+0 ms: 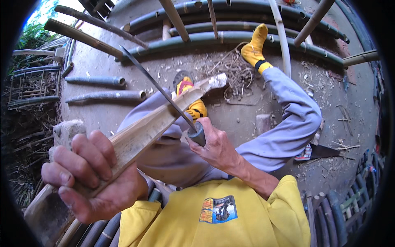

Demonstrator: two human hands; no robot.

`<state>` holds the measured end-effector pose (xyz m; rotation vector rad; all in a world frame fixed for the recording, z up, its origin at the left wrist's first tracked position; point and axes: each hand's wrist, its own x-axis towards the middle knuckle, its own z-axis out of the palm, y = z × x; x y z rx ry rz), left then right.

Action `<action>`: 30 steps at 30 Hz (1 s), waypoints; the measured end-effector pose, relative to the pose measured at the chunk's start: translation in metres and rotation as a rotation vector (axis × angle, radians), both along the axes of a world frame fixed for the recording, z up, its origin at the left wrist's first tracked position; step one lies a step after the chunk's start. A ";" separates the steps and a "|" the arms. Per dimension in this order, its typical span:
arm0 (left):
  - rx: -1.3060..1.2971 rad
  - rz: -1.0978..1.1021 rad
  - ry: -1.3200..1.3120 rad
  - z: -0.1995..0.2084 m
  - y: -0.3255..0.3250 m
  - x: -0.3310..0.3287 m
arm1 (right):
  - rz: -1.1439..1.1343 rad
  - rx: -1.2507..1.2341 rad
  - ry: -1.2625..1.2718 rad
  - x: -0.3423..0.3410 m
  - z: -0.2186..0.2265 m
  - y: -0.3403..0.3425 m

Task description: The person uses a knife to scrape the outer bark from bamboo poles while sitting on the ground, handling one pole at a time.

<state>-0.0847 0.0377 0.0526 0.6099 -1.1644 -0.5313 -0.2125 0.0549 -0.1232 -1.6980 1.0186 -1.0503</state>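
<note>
My left hand [92,175] is wrapped round a long split length of bamboo [146,125], pale and hollowed along its inner face. The bamboo slants from the lower left across my thigh, its ragged far end above the floor. In my right hand [218,146] is the thick round handle of a long knife [154,82]. The narrow dark blade points up and to the left, crossing over the bamboo; whether it touches the wood I cannot tell. Both my feet wear yellow socks, and a sandal [183,82] shows at the left one.
A bamboo frame [230,38] with upright poles lies ahead, under my outstretched right foot. Two cut bamboo tubes [105,96] rest at the left. Tangled shavings [240,78] cover the floor ahead. A saw-like dark blade [325,151] lies at the right, with bamboo poles [335,214] close behind it.
</note>
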 end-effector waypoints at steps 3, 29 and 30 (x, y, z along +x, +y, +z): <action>-0.005 0.035 -0.013 0.005 0.006 -0.001 | -0.018 0.245 0.109 0.006 -0.048 -0.007; -0.024 0.129 0.045 0.002 -0.003 -0.013 | -0.001 0.391 0.111 -0.003 -0.033 0.002; -0.031 0.126 0.051 0.002 -0.003 -0.013 | -0.008 0.410 0.105 -0.005 -0.037 0.000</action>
